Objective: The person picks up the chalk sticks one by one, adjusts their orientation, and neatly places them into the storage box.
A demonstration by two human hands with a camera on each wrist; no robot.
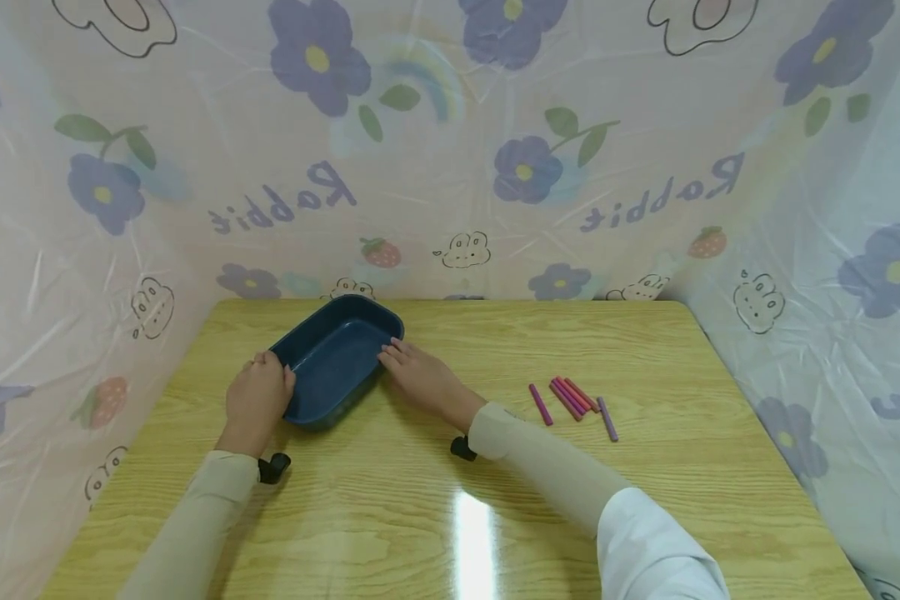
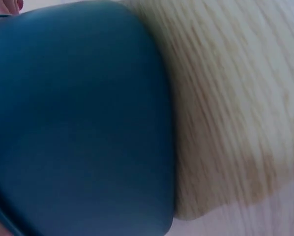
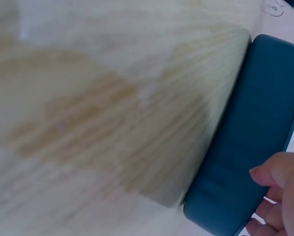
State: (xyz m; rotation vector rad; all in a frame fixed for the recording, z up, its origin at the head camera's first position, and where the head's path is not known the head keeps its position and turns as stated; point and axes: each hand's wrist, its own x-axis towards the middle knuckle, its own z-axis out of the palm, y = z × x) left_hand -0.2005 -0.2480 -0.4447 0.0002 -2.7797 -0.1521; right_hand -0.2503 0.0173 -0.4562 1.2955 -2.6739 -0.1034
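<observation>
A dark blue, deep rectangular dish (image 1: 337, 358) stands at a slant on the left part of the wooden table. My left hand (image 1: 258, 396) grips its near-left rim, fingers curled over the edge. On the opposite side my right hand (image 1: 423, 379) holds the right rim. In the right wrist view the thumb of that hand (image 3: 279, 196) presses the outer wall while the fingers bend over the edge. The left wrist view shows mostly the dish's outer wall (image 2: 83, 118) close up; the left hand's grip is largely out of that picture. No object lies inside the dish.
Right of the right forearm, several slim red, pink and purple sticks (image 1: 573, 398) lie on the wooden table (image 1: 375, 517). A single purple stick (image 1: 541, 404) lies to their left, another (image 1: 607, 419) to their right. A patterned curtain (image 1: 450, 167) encloses the table's back and sides.
</observation>
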